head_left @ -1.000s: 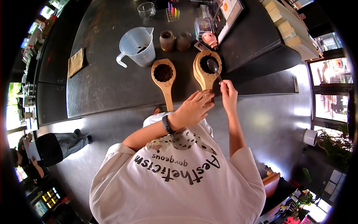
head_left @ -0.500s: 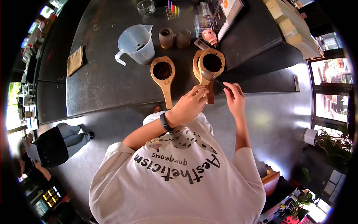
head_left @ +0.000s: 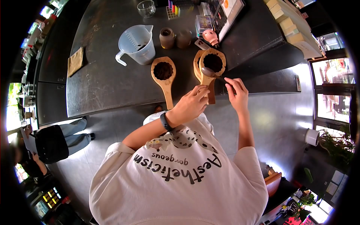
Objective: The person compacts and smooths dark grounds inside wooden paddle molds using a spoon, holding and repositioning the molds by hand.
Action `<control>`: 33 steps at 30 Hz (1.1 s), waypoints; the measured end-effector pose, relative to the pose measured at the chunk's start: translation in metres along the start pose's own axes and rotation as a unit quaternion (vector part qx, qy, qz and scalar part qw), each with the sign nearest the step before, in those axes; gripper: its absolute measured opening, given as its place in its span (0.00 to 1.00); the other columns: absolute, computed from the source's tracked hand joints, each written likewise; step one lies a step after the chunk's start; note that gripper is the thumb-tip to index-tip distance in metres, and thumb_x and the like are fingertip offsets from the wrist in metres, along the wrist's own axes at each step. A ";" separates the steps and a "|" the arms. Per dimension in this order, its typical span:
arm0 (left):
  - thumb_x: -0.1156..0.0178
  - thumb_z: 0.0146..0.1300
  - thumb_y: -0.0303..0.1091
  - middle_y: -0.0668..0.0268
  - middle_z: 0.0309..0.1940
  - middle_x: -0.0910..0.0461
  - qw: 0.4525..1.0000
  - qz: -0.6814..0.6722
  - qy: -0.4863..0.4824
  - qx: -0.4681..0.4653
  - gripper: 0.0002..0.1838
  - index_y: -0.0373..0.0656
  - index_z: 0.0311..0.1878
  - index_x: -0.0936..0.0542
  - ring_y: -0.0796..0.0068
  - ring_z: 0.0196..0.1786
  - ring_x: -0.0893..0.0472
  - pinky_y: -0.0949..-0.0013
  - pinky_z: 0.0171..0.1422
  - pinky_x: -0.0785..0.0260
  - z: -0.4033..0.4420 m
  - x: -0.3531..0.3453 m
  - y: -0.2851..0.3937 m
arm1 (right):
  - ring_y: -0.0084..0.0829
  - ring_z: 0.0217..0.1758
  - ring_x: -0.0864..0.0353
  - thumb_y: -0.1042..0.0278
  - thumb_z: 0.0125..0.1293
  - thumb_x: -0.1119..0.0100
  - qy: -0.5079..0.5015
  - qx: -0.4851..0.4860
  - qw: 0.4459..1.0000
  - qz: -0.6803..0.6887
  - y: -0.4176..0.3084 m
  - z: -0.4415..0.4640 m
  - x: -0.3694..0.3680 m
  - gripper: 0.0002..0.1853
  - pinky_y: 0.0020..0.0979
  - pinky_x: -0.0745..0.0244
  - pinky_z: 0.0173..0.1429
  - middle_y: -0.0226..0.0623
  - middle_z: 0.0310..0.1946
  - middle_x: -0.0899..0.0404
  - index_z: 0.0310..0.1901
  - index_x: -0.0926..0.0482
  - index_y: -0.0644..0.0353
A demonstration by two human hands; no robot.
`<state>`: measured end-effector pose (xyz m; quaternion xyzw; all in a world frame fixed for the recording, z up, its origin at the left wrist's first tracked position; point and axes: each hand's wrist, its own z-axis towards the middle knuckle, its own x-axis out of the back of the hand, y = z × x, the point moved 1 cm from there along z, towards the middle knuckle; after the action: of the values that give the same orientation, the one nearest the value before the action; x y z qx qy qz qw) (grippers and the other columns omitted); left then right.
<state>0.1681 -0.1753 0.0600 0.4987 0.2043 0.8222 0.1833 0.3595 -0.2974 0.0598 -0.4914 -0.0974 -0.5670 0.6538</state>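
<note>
My left hand (head_left: 194,102) is wrapped round the handle of a wooden mould (head_left: 222,65), whose scalloped hollow holds dark material. Under it lies a second wooden mould (head_left: 197,62), mostly covered. Between the fingertips of my right hand (head_left: 237,91) is the dark handle of a spoon (head_left: 208,72); the spoon's bowl rests over the near rim of the upper mould. Another wooden mould (head_left: 168,84), filled with dark material, lies to the left on the dark table (head_left: 108,88).
A measuring jug (head_left: 137,45), two brown jars (head_left: 167,38), a glass cup (head_left: 146,9), a pink figure (head_left: 210,36) and a laptop-like panel (head_left: 229,17) stand farther back. A folded cloth (head_left: 75,62) lies left. Another person (head_left: 52,144) is at the far left.
The upper mould has shifted right and apart from the one below. The spoon has come out of the hollow to its near rim. My right hand has moved slightly right.
</note>
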 end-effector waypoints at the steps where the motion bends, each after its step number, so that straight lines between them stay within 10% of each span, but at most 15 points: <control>1: 0.36 0.53 0.27 0.60 0.54 0.25 1.000 0.001 0.000 0.000 0.08 0.36 0.36 0.20 0.61 0.65 0.29 0.65 0.64 0.28 0.000 0.000 0.000 | 0.36 0.32 0.21 0.76 0.63 0.37 -0.007 0.002 1.000 0.002 -0.001 0.000 0.000 0.10 0.34 0.26 0.36 0.34 0.33 0.23 0.46 0.17 0.55; 25: 0.33 0.52 0.29 0.62 0.57 0.27 1.000 -0.010 -0.001 -0.004 0.12 0.37 0.40 0.19 0.63 0.63 0.29 0.64 0.59 0.25 0.000 0.002 -0.002 | 0.29 0.34 0.22 0.70 0.71 0.41 0.067 -0.121 0.988 0.065 0.027 -0.011 -0.026 0.10 0.28 0.26 0.38 0.37 0.37 0.20 0.51 0.20 0.60; 33: 0.34 0.56 0.33 0.61 0.41 0.25 0.991 0.022 0.078 0.104 0.12 0.41 0.40 0.23 0.59 0.47 0.25 0.62 0.49 0.26 -0.010 0.032 -0.017 | 0.29 0.38 0.19 0.69 0.73 0.43 0.066 -0.172 0.980 0.079 0.009 -0.009 -0.032 0.11 0.27 0.24 0.44 0.40 0.40 0.18 0.51 0.22 0.63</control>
<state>0.1467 -0.1463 0.0709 0.4536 0.2914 0.8367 0.0961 0.3522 -0.2851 0.0290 -0.5641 0.0836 -0.5530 0.6075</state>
